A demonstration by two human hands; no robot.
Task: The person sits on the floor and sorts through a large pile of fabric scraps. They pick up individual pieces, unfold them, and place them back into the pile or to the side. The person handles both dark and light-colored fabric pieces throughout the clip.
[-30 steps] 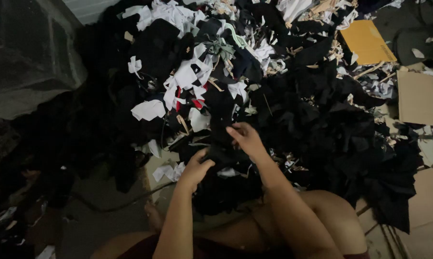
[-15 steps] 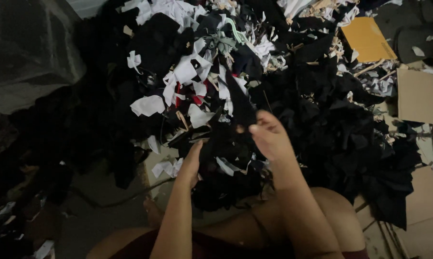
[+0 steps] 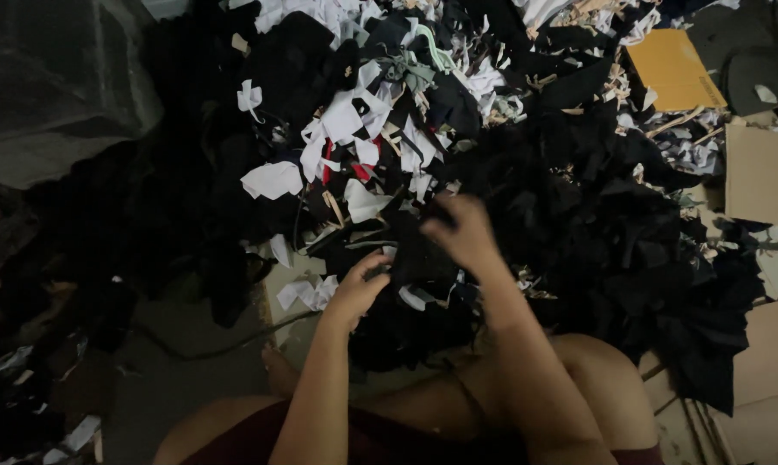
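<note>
Both forearms reach up from the bottom edge toward twelve o'clock, elbows bent over bare knees; the left hand (image 3: 359, 288) lies palm down with its fingers curled into the edge of a black fabric piece (image 3: 410, 258), pinching it; the right hand (image 3: 465, 231) is raised slightly higher at one o'clock of the left, its fingers closed on the same dark cloth, though motion blur hides the exact grip; the piece sits at the near edge of a big scrap pile (image 3: 578, 224), limp and matt, mostly black offcuts with ragged outlines; white scraps (image 3: 346, 129), flat and angular, with a few red bits, lie at eleven o'clock of the hands; an orange-yellow envelope (image 3: 673, 69) lies flat at two o'clock; brown cardboard (image 3: 759, 172), stiff and rectangular, sits at three o'clock; a translucent plastic bag (image 3: 53, 95) slumps at ten o'clock.
</note>
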